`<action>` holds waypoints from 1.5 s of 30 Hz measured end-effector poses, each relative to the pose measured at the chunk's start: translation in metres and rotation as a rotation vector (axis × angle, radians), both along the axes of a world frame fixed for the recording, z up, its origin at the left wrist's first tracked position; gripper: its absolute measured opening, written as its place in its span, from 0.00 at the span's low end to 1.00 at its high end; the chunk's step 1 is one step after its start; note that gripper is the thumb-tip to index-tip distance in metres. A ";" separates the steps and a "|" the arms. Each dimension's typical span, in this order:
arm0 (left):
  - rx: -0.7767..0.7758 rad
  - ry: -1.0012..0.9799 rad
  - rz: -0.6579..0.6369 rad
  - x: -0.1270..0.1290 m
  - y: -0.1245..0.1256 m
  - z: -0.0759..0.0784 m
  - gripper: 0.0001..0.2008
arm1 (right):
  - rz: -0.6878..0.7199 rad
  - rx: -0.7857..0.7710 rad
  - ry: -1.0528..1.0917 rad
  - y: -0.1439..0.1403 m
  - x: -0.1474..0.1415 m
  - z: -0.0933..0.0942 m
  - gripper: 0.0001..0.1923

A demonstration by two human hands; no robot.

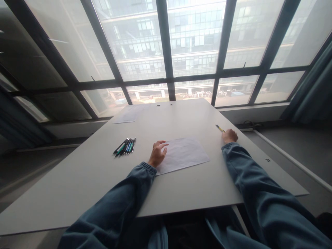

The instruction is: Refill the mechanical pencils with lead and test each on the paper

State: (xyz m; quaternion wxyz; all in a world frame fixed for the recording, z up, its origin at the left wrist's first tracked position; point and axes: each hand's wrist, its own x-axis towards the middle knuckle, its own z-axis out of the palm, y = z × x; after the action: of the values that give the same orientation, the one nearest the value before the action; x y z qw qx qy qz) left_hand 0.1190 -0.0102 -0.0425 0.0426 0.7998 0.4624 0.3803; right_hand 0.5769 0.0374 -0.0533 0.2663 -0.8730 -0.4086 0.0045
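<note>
sleeves: my two blue sleeves (124, 204) come in low from the near edge, forearms resting on the table (77, 186) so both hands are steady.
left hand: my left hand (157, 154) lies palm down, fingers spread loose, nothing gripped; it presses the left edge of the sheet, I'd say to keep it from sliding.
sheet: white sheet of paper (185, 154) flat on the table, straight ahead of me between the hands, turned a bit clockwise, which suits a right-hand writing angle. Faint marks on it, too pale to read.
right hand: my right hand (229, 136) is curled shut round a pen, resting on the table right of the sheet, clear of the paper.
pen: yellowish pen (220, 128) sticks out of the fist, pointing up and left, away from me; which end is the tip I cannot tell. Not touching the sheet.
spare pens: bunch of pens (125, 146) lying side by side, left of my left hand, near but apart, kept in easy reach.
far sheet: second sheet of paper (127, 116) at the far left of the table, well apart, out of the working area.
hole: small dark spot (158, 105) near the far edge, maybe a cable hole.
window: big framed window (168, 45) behind the table, a building outside; it backlights everything.
</note>
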 end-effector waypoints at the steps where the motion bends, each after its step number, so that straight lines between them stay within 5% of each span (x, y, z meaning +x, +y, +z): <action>1: 0.002 0.001 0.001 0.000 0.001 -0.001 0.16 | 0.000 -0.002 0.003 -0.001 0.000 0.000 0.18; 8: -0.008 0.049 -0.018 0.000 0.002 0.000 0.23 | 0.013 -0.012 0.010 -0.004 -0.002 0.005 0.17; 16: -0.151 0.234 0.228 0.001 -0.010 -0.006 0.18 | 0.033 0.152 -0.091 -0.006 -0.010 0.012 0.20; 21: -0.198 0.247 0.182 -0.003 -0.004 -0.012 0.20 | 0.515 0.320 -0.092 -0.007 -0.042 0.019 0.17; 29: -0.269 0.307 0.122 -0.010 0.003 -0.009 0.22 | 1.352 0.421 -0.068 -0.041 -0.139 0.022 0.13; 35: -0.327 0.367 0.137 -0.006 -0.003 -0.002 0.24 | 1.501 0.316 -0.151 -0.068 -0.184 0.020 0.17; 45: -0.218 0.195 0.117 -0.009 0.002 -0.004 0.18 | 1.511 0.308 -0.143 -0.071 -0.187 0.015 0.15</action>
State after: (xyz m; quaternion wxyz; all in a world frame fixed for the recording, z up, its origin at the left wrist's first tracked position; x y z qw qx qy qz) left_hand 0.1104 -0.0079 -0.0460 0.0618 0.7954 0.5486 0.2502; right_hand 0.3898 -0.0334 -0.0386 0.2822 -0.3085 -0.9056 0.0719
